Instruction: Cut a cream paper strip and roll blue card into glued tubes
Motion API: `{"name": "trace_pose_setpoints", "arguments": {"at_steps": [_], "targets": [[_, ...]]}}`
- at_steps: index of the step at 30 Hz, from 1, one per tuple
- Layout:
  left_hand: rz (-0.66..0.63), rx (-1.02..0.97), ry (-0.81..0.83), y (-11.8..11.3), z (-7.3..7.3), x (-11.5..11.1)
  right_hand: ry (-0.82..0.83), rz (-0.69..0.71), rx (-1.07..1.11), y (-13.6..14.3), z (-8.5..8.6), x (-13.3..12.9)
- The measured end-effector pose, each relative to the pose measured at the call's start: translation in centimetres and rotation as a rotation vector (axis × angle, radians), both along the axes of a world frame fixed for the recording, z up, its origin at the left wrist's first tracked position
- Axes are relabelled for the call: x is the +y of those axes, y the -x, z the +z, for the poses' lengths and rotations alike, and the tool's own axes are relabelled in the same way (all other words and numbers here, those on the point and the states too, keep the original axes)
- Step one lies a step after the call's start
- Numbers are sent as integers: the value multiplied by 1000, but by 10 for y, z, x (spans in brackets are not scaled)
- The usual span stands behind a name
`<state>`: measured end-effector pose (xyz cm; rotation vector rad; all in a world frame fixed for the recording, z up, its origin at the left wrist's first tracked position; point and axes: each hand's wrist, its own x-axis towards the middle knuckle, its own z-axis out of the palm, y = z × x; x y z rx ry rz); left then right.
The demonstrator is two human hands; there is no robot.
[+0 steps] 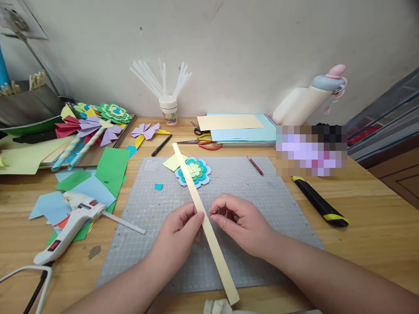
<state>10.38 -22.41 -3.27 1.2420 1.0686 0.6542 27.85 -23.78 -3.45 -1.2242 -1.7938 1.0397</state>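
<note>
Paper strip (209,235) likely light, bendable, easily creased; best held flat near mid-length. Left hand (181,231) pinches there; right hand (245,224) curls beside it, fingertip closure unclear.

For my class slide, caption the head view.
Left hand holds a cream paper strip over gridded mat, right hand alongside.

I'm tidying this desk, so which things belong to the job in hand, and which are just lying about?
Likely in the job:
- paper strip, held in the left hand
- layered paper flower
- cutting mat
- glue gun

Probably just lying about:
- bottle
- black pen
- loose green paper
</note>
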Motion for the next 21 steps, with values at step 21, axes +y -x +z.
{"name": "trace_pose_setpoints", "arguments": {"at_steps": [21], "targets": [[-87, -151, 80, 1, -1, 0, -222, 200, -74, -4, 0, 8]]}}
